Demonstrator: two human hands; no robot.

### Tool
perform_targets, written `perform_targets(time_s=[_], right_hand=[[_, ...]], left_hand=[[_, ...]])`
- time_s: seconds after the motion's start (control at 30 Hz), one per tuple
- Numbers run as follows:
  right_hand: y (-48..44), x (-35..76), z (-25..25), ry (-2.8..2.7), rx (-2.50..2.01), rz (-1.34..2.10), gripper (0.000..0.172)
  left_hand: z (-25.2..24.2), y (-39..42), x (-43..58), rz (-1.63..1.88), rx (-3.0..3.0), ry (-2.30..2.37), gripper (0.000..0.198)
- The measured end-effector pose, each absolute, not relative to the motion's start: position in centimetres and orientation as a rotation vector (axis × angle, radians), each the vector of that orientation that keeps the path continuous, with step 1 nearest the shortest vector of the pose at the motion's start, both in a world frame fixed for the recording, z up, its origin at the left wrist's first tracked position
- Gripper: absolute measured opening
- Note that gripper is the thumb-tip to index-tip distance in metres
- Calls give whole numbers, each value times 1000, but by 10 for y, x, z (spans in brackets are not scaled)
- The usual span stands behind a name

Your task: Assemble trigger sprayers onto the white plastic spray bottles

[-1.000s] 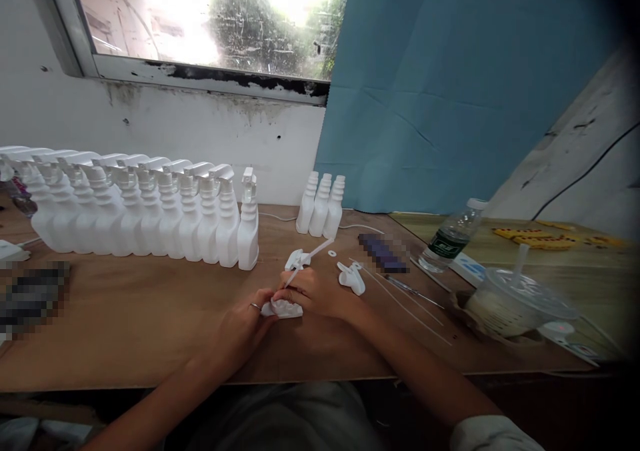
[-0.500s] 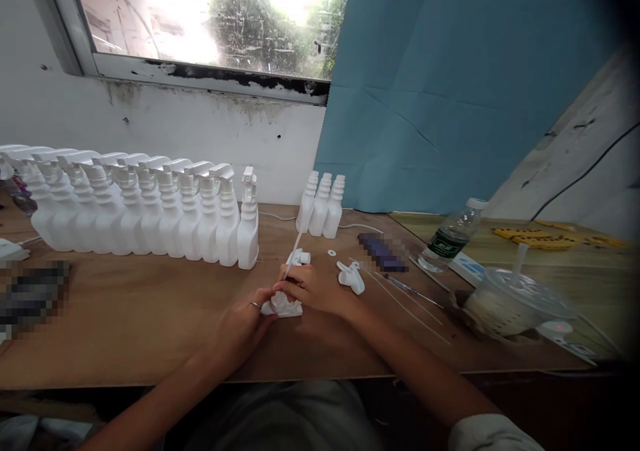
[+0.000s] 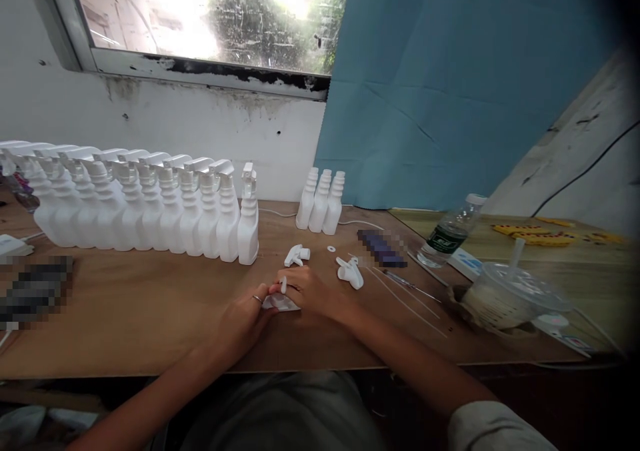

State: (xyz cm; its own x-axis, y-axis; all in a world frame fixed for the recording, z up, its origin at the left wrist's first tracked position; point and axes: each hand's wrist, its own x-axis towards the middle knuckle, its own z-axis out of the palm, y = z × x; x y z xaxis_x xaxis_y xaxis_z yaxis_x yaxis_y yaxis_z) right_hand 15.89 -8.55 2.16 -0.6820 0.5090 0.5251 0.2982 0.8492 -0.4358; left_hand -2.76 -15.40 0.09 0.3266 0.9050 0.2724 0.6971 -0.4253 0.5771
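Note:
A white trigger spray head (image 3: 283,302) lies on its side low over the brown table, between my two hands. My left hand (image 3: 249,311), with a ring on one finger, is closed on its left side. Curled over the top from the right, my right hand (image 3: 305,291) pinches a white tube (image 3: 283,284) that points up toward me. The lower end of the tube is hidden by my fingers. Just beyond my hands lies another trigger spray head (image 3: 299,255), and a third spray head (image 3: 351,273) rests to their right. A small white ring washer (image 3: 331,249) lies between those two.
A row of several white spray bottles (image 3: 190,228) stands at the back left. Three bottles without heads (image 3: 319,204) stand at the back middle. On the right are thin tubes (image 3: 410,304), a screwdriver (image 3: 410,284), a tilted water bottle (image 3: 450,234) and a lidded drink cup (image 3: 510,298).
The long tube stood up and leaned away from me; now only a short, foreshortened end shows at my right fingers. My right hand has turned over the spray head. My left hand has barely moved.

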Motion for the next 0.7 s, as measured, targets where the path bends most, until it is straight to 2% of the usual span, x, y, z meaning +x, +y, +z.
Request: perform_targets(time_s=[0.13,0.23,0.27,0.33,0.37,0.4,0.5,0.53,0.63,0.7], right_hand=[[-92,159,26,-2314,-610,445,44],[-103,171,41,-2270,-660,520,24],[-108,178,45,-2232,-713,559,25],[-116,194,48,-2097,-866,685,59],[-120,202,47,-2010,-941,773,68],[-123,210,44,-1920,-999,863,67],[-131,230,31,-1638,-1097,1033,41],[-132,234,27,-1517,-1106,1034,38],[-134,247,22,-1108,-1026,945,38],[-136,256,25,-903,-911,876,37]], left_hand=[[3,-155,-28,811,2176,1439,16],[9,-154,-28,846,2085,1371,13],[11,-152,-27,872,2047,1316,15],[16,-146,-21,949,1940,1182,18],[19,-142,-16,994,1863,1106,21],[22,-137,-10,1037,1769,1025,25],[32,-120,21,1080,1485,786,39],[35,-113,33,1065,1439,706,42],[47,-85,68,1022,1527,555,40],[55,-57,86,1090,1671,670,31]])
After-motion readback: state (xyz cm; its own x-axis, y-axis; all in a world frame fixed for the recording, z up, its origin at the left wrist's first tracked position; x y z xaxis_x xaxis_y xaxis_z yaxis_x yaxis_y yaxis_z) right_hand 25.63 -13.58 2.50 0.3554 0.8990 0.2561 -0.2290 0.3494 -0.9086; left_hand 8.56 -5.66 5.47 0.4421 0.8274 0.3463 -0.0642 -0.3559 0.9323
